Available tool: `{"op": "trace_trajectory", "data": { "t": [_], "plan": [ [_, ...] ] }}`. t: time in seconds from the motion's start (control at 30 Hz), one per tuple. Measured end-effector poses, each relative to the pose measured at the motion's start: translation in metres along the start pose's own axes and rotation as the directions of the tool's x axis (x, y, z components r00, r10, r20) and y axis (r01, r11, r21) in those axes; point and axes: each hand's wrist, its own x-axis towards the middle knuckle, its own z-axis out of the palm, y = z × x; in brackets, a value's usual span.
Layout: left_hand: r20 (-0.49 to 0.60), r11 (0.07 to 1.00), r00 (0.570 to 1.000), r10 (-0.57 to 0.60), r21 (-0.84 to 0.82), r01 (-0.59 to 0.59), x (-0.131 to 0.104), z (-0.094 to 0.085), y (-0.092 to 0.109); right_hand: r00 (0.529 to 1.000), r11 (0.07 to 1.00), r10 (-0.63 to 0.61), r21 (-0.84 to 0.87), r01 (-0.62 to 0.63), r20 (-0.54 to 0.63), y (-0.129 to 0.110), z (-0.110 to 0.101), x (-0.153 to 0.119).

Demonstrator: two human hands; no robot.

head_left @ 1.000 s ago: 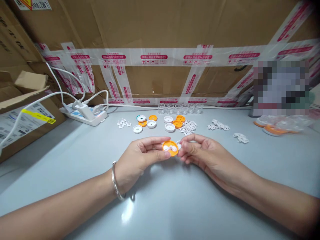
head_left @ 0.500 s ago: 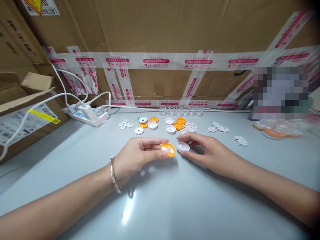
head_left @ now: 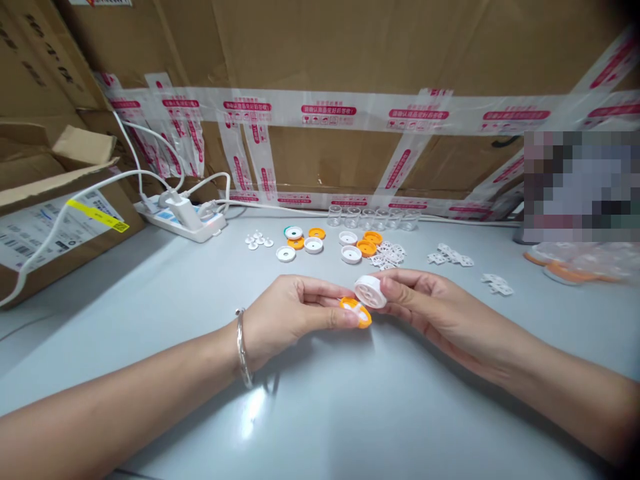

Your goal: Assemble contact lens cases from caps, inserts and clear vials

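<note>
- My left hand (head_left: 285, 319) has its fingers closed on an orange disc (head_left: 364, 321) with a white insert, tilted, off the bench (head_left: 310, 427).
- My right hand (head_left: 440, 303) has its fingers gripping a white round part (head_left: 371, 292) by the rim, tilted, just above and beside the orange disc. Can't tell if they touch.
- Behind the hands: loose rings (head_left: 313, 245), white and orange, in two clusters; white cut-out pieces (head_left: 390, 253) adjoin the right one.
- Small stemmed pieces (head_left: 253, 245) sit left of the rings; clear cups (head_left: 353, 217) line the back, near the taped cardboard (head_left: 325, 160).
- Side limits: power strip (head_left: 200, 230) and open carton (head_left: 75, 240) left, bagged parts (head_left: 570, 272) right.
- Bench surface runs wide between my forearms, toward the camera.
- Left thumb covers part of the insert; right fingertips are partly hidden behind the white part.
- Far right is pixelated, bagged parts blurred; both forearms cut off by the frame.
</note>
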Motion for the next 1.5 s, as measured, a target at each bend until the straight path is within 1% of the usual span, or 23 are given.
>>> {"op": "trace_trajectory", "data": {
  "t": [0.1,0.3,0.47,0.57,0.87,1.03,1.17,1.33,1.5],
  "plan": [
    [-0.017,1.000,1.000,-0.003,0.003,0.003,0.001,-0.001,-0.001,1.000,0.998,-0.008,-0.062,0.007,-0.009,0.002,0.001,0.000],
    [-0.022,0.999,0.999,0.024,0.045,-0.023,0.000,0.001,-0.002,0.995,0.983,-0.088,-0.163,0.081,-0.036,0.005,0.003,-0.002],
    [-0.025,0.994,0.996,0.087,0.065,-0.085,0.000,0.004,-0.002,0.992,0.976,-0.119,-0.187,0.110,-0.033,0.003,0.006,-0.004],
    [-0.026,0.992,0.994,0.104,0.071,-0.102,0.000,0.005,-0.002,0.991,0.973,-0.128,-0.201,0.117,-0.041,0.003,0.007,-0.004],
    [-0.016,0.992,0.994,0.107,0.069,-0.106,0.000,0.005,-0.001,0.985,0.964,-0.159,-0.226,0.142,-0.060,0.002,0.008,-0.005],
    [-0.052,0.994,0.994,0.098,0.057,-0.095,0.001,0.006,-0.001,0.985,0.964,-0.157,-0.228,0.138,-0.069,0.000,0.009,-0.005],
    [-0.093,0.995,0.991,0.092,0.045,-0.088,0.000,0.008,0.000,0.982,0.965,-0.179,-0.204,0.163,-0.066,-0.002,0.011,-0.007],
    [-0.107,0.991,0.986,0.126,0.068,-0.119,-0.003,0.007,0.005,0.966,0.943,-0.250,-0.243,0.227,-0.067,-0.010,0.014,-0.008],
    [-0.094,0.974,0.973,0.209,0.102,-0.200,-0.009,0.009,0.013,0.934,0.896,-0.344,-0.332,0.296,-0.095,-0.020,0.016,-0.012]
  ]
}}
